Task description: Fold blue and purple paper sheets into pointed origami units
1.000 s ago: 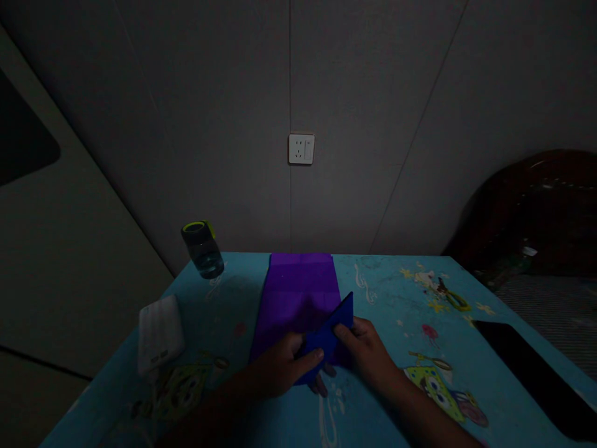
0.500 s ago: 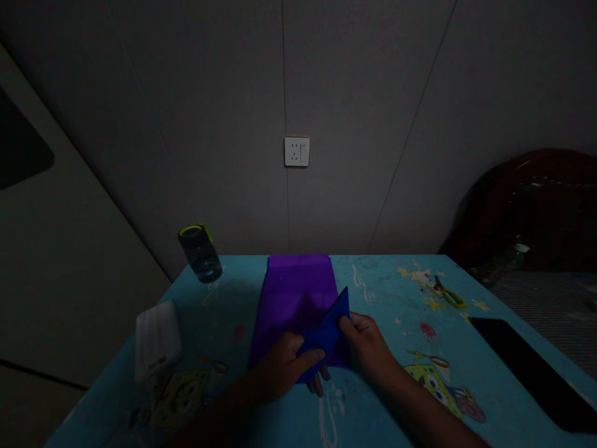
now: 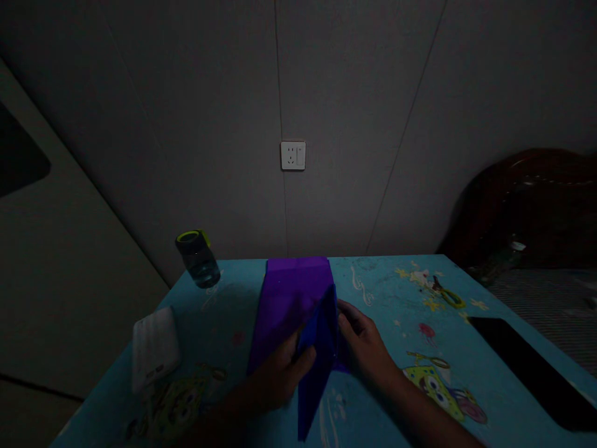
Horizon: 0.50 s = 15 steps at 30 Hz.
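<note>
The left hand [image 3: 282,374] grips a folded piece of blue paper [image 3: 319,367], its thumb on the near face, while the right hand [image 3: 362,341] holds the paper's right edge between thumb and fingers. The blue paper stands tilted and partly spread, raised over the near end of a purple sheet [image 3: 295,286] that lies on the table [image 3: 392,280]. To the left are a drinking bottle [image 3: 199,261] and, nearer, a white box [image 3: 156,351]. Toward the right lie scissors [image 3: 450,297] and a long black slab [image 3: 532,370].
</note>
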Each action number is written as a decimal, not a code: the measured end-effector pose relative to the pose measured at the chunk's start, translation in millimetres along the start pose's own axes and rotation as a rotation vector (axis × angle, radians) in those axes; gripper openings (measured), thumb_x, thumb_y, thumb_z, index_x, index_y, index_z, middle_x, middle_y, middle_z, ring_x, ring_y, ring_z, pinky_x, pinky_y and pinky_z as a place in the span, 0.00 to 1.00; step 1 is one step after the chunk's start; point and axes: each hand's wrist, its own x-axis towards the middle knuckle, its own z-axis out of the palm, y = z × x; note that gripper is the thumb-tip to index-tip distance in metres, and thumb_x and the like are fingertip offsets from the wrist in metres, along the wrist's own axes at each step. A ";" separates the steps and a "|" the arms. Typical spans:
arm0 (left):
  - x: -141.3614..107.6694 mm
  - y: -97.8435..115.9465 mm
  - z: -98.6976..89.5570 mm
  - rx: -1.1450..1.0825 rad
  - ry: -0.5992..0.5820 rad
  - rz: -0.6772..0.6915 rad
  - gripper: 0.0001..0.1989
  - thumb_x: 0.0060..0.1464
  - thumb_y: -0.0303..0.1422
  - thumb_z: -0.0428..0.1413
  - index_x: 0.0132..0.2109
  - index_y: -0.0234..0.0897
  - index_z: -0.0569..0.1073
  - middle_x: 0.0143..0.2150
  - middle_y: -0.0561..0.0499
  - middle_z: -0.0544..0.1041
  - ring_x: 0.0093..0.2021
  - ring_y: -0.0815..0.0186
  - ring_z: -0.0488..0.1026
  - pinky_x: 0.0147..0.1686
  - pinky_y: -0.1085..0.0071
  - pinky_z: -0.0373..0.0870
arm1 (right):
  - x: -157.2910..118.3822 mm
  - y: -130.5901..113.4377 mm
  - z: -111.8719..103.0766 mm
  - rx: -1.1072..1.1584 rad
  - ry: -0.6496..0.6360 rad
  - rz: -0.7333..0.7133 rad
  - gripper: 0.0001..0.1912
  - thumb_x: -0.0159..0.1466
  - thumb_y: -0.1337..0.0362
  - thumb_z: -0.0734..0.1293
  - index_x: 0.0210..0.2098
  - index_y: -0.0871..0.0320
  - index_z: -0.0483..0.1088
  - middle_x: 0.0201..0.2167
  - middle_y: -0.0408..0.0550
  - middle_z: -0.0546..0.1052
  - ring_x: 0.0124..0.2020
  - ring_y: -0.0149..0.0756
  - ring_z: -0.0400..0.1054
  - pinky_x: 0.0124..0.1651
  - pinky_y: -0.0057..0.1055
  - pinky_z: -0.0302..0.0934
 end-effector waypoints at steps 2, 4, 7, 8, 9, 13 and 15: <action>3.6 0.1 1.4 0.038 0.075 -0.008 0.22 0.56 0.43 0.56 0.56 0.43 0.73 0.52 0.49 0.79 0.57 0.57 0.72 0.61 0.59 0.65 | -3.0 -2.3 1.4 -0.116 -0.020 -0.031 0.26 0.65 0.48 0.63 0.55 0.58 0.70 0.52 0.56 0.75 0.53 0.46 0.69 0.59 0.45 0.59; 7.4 -1.2 1.9 0.061 0.155 -0.029 0.24 0.57 0.43 0.54 0.59 0.43 0.70 0.56 0.49 0.76 0.60 0.56 0.69 0.62 0.59 0.63 | -6.3 -4.1 4.0 -0.228 -0.056 -0.064 0.24 0.67 0.49 0.62 0.54 0.58 0.70 0.49 0.55 0.77 0.51 0.45 0.69 0.58 0.44 0.60; 10.0 -4.5 0.7 0.090 0.215 -0.005 0.26 0.58 0.43 0.53 0.62 0.41 0.67 0.60 0.48 0.73 0.62 0.56 0.66 0.64 0.59 0.58 | -9.9 -6.2 8.7 -0.356 -0.115 -0.121 0.19 0.67 0.53 0.61 0.49 0.58 0.73 0.38 0.52 0.79 0.43 0.42 0.72 0.51 0.39 0.65; 9.8 -5.6 0.6 0.096 0.195 0.010 0.27 0.58 0.43 0.53 0.63 0.41 0.66 0.60 0.48 0.73 0.62 0.57 0.66 0.65 0.59 0.58 | -10.7 -6.4 10.0 -0.395 -0.128 -0.146 0.17 0.68 0.55 0.61 0.46 0.58 0.74 0.35 0.50 0.78 0.40 0.41 0.72 0.47 0.37 0.66; 9.2 -6.6 0.9 0.101 0.164 0.025 0.28 0.58 0.43 0.53 0.63 0.41 0.65 0.60 0.47 0.72 0.62 0.57 0.66 0.64 0.60 0.58 | -11.4 -6.3 11.1 -0.435 -0.137 -0.178 0.15 0.68 0.57 0.60 0.44 0.58 0.74 0.34 0.49 0.78 0.38 0.39 0.72 0.44 0.35 0.66; 5.7 -11.4 7.7 0.134 0.096 0.101 0.34 0.55 0.41 0.57 0.66 0.38 0.61 0.63 0.43 0.69 0.63 0.56 0.65 0.65 0.60 0.58 | -15.3 -2.4 13.2 -0.657 -0.135 -0.340 0.10 0.65 0.66 0.60 0.39 0.58 0.73 0.32 0.49 0.76 0.33 0.36 0.71 0.37 0.30 0.65; 5.7 -14.1 11.9 0.155 0.129 0.108 0.34 0.54 0.41 0.58 0.65 0.37 0.62 0.63 0.42 0.68 0.64 0.56 0.64 0.64 0.60 0.58 | -18.2 -0.2 13.8 -0.771 -0.101 -0.407 0.09 0.63 0.68 0.60 0.37 0.59 0.72 0.30 0.49 0.76 0.30 0.36 0.70 0.35 0.30 0.64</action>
